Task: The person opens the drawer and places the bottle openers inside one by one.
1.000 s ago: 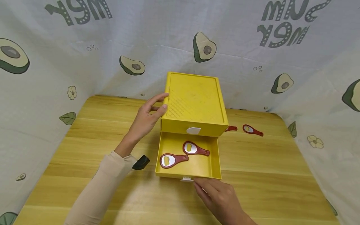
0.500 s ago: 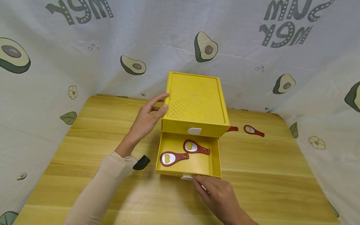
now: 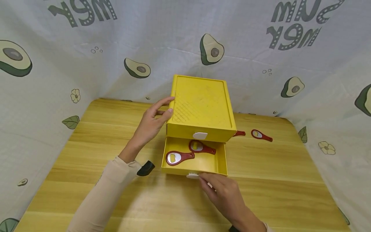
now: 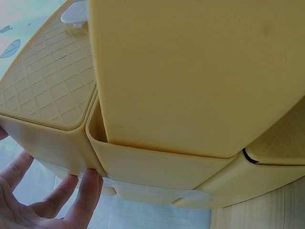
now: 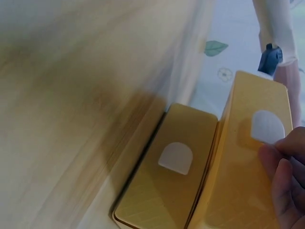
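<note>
The yellow box [image 3: 200,108] is steadied on the desk [image 3: 87,135] by the straight-fingered left hand [image 3: 150,124]. Its bottom drawer [image 3: 193,159], with 2 openers [image 3: 178,157], is touched at the white tab [image 3: 192,176] by the right hand [image 3: 224,193].

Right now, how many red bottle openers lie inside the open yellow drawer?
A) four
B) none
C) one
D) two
D: the head view shows two openers in the drawer, one nearer the front left and one farther back; the others lie out on the table.
</note>
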A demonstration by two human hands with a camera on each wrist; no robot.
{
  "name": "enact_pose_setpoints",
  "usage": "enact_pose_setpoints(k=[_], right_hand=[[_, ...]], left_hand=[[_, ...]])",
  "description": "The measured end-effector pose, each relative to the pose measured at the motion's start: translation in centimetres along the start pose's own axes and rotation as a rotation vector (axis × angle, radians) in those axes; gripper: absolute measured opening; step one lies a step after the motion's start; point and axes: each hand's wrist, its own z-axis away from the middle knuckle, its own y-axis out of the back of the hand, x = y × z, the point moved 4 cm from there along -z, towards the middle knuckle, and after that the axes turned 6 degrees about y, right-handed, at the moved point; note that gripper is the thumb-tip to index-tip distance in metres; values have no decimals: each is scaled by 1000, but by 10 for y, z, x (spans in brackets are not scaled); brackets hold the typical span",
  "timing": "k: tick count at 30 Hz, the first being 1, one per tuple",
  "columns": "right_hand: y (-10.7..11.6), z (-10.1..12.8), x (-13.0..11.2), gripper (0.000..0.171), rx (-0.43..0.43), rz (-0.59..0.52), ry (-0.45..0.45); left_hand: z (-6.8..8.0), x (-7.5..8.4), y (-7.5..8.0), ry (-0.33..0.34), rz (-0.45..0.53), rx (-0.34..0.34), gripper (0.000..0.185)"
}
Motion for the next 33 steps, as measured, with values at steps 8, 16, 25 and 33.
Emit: enact_pose_setpoints(k=[8,16,25,33], right_hand=[[-8,-6,18,34,12,-28,-26],[-14,-20,36,12,37,7,-24],[-18,-31,47,26,50,47,6],[-25,-36,60,17,31,72,-38]], left_hand=[[1,0,0,-14,19,-2,43],[0,-1,0,-13,17,-5,42],[-1,0,0,-7,8,-6,42],[-2,-2,-1,-5,20,-9,42]])
